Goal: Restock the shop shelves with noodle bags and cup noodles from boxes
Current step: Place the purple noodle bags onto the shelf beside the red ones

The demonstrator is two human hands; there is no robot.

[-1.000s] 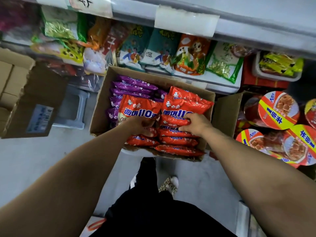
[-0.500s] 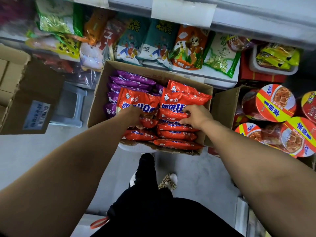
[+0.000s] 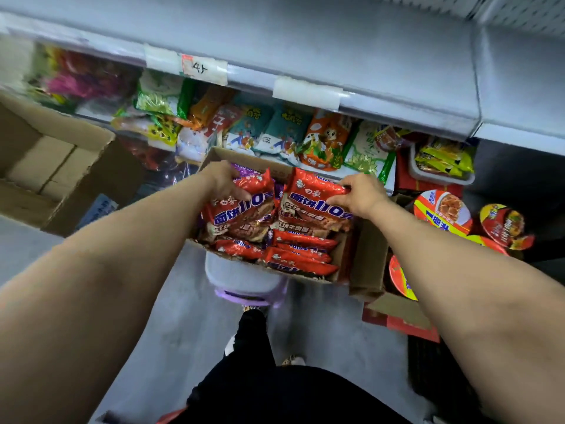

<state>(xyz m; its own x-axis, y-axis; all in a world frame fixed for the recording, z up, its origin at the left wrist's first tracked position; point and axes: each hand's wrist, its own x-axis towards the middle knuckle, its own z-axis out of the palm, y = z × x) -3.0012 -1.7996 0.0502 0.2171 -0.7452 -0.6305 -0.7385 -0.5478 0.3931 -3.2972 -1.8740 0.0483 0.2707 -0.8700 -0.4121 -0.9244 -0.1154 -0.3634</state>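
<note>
Your left hand [image 3: 223, 182] grips the left red noodle bag [image 3: 241, 215] at its top edge, fingers curled down over the front. Your right hand [image 3: 362, 195] pinches the top right corner of the right red noodle bag [image 3: 312, 206], fingertips on its face. Both bags stand tilted up with their print facing you, side by side and almost touching. Their lower ends sit among the other packs, and you cannot tell whether more bags are bunched behind each one.

Both bags are inside the cardboard box [image 3: 218, 156]. More red bags lie flat [image 3: 301, 258] at its near side, and purple bags [image 3: 244, 170] show at the far side, behind your left hand. The box rests on a pale plastic stool [image 3: 244, 280].

Just to the right, a second box [image 3: 368, 261] holds cup noodles [image 3: 441, 211], some in clear wrap. To the left, well apart, stands an open box [image 3: 61, 160] with only its flaps showing.

The far wall of the noodle box sits right up against the low shelf of snack bags [image 3: 324, 139]. A grey shelf edge [image 3: 305, 96] with price labels juts out above it, over your hands. The bare floor [image 3: 183, 316] is open on your side of the stool, where your legs stand.
</note>
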